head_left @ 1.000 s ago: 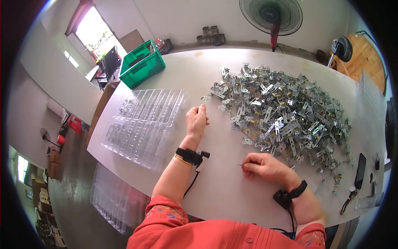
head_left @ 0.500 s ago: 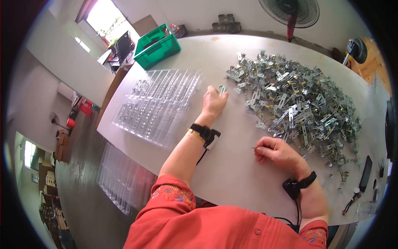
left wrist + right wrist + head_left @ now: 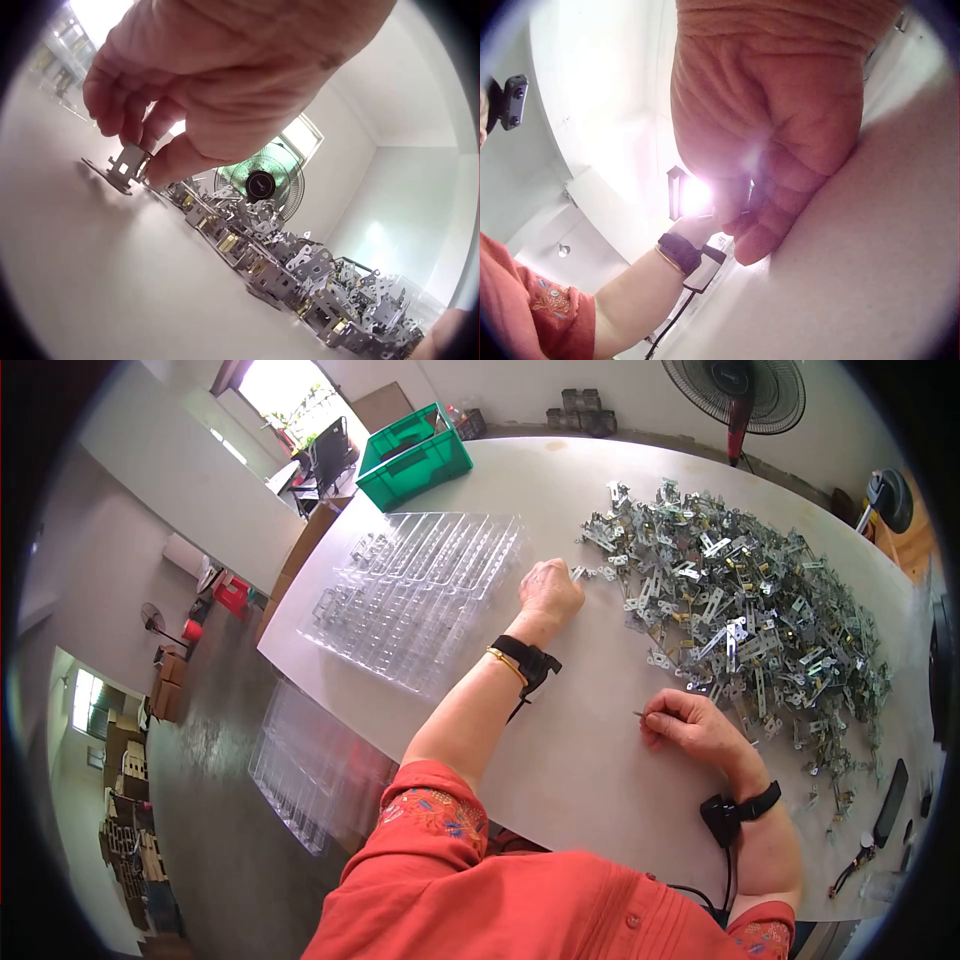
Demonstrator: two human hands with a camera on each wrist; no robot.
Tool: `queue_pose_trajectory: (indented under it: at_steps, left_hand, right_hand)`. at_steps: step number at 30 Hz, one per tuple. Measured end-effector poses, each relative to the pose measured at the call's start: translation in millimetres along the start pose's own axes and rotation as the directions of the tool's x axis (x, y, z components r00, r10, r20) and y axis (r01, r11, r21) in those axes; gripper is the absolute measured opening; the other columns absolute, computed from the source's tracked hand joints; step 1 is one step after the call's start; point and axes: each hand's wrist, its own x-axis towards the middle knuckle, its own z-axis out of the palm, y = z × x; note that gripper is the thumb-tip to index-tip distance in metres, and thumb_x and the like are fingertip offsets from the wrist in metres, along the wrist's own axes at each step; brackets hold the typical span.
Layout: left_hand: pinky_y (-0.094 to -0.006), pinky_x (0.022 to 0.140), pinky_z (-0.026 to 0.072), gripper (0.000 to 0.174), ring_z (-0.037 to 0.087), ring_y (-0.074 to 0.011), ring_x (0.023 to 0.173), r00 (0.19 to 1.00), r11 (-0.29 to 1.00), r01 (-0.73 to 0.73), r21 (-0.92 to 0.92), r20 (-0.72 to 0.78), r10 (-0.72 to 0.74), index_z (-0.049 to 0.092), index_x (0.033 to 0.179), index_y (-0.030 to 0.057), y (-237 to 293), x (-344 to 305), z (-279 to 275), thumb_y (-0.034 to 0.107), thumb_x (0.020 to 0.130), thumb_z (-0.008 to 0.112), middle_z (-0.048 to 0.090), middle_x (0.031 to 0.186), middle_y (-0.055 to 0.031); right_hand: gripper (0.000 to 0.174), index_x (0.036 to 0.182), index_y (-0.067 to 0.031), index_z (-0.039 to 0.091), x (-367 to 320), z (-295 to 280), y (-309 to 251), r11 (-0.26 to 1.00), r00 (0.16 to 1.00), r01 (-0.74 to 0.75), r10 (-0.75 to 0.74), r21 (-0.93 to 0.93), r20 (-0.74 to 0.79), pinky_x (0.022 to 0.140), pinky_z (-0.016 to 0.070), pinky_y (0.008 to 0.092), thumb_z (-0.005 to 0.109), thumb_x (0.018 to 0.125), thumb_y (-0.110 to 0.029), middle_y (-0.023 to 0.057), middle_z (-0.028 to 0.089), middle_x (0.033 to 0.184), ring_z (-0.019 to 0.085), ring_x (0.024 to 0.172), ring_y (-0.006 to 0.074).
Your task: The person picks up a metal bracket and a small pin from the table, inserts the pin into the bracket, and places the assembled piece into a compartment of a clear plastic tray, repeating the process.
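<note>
My left hand (image 3: 552, 592) reaches over the table between the clear trays and the heap of metal parts. In the left wrist view its thumb and fingertips pinch a small silver metal bracket (image 3: 129, 165), low over the tabletop. My right hand (image 3: 690, 728) rests on the table in front of the heap, fingers curled. Between thumb and forefinger it pinches a small thin metal piece (image 3: 638, 712), mostly hidden by the fingers. The heap of metal brackets (image 3: 740, 610), some with brass-coloured bits, spreads to the right of both hands.
Clear plastic trays (image 3: 390, 620) holding rows of metal parts lie on the left of the table (image 3: 540, 760). Behind them stands a green crate (image 3: 415, 470). At the right edge lies a black phone-like object (image 3: 890, 800). A fan (image 3: 738, 390) stands beyond the table.
The head view has swung, so the scene sits further right and higher. My left hand has turned over, its fingers now at the bracket by the heap. My right hand keeps its hold.
</note>
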Motion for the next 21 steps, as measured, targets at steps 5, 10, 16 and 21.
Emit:
queue_pose_trajectory:
  at_steps: [5, 10, 16, 21]
  left_hand:
    - [-0.0390, 0.077, 0.0555, 0.026, 0.071, -0.0298, 0.077, 0.998, 0.990, -0.061, -0.130, -0.009, 0.060, 0.068, 0.087, -0.0012, -3, 12, -29, 0.024, 0.082, 0.070, 0.071, 0.074, -0.0137]
    - [-0.0385, 0.077, 0.0565, 0.023, 0.072, -0.0292, 0.074, 0.998, 0.938, -0.061, -0.341, -0.042, 0.049, 0.069, 0.082, -0.0001, -1, 19, -92, 0.022, 0.077, 0.071, 0.070, 0.070, -0.0169]
    - [-0.0348, 0.055, 0.0556, 0.018, 0.068, -0.0219, 0.053, 0.994, 0.949, -0.018, -0.316, -0.109, -0.017, 0.069, 0.075, -0.0015, -57, 46, -146, 0.016, 0.074, 0.071, 0.066, 0.060, -0.0138]
    - [-0.0331, 0.047, 0.0593, 0.026, 0.069, -0.0211, 0.054, 0.962, 0.937, 0.235, -0.257, -0.077, -0.262, 0.068, 0.081, -0.0065, -140, 81, -195, 0.018, 0.077, 0.077, 0.068, 0.066, -0.0143]
  right_hand:
    - [0.013, 0.101, -0.0007, 0.064, 1, -1, 4, 1.000, 1.000, 0.016, -0.016, 0.011, 0.000, 0.076, 0.0535, 0.0254, 0.062, 0.100, -0.013, 0.0007, 0.066, 0.087, 0.063, 0.080, 0.0088]
    - [0.012, 0.102, -0.0008, 0.065, 0, 0, 4, 0.999, 1.000, 0.027, -0.027, 0.042, 0.001, 0.076, 0.0539, 0.0253, 0.061, 0.101, -0.012, 0.0006, 0.067, 0.087, 0.064, 0.081, 0.0090]
    - [0.011, 0.102, -0.0010, 0.065, -2, 1, 2, 0.998, 0.999, 0.035, -0.034, 0.043, -0.010, 0.077, 0.0540, 0.0252, 0.062, 0.100, -0.011, 0.0010, 0.067, 0.087, 0.064, 0.082, 0.0089]
    - [0.011, 0.101, -0.0003, 0.066, -2, 3, 0, 0.999, 1.000, 0.021, -0.020, 0.040, -0.021, 0.077, 0.0542, 0.0255, 0.062, 0.100, -0.011, 0.0015, 0.068, 0.086, 0.065, 0.082, 0.0092]
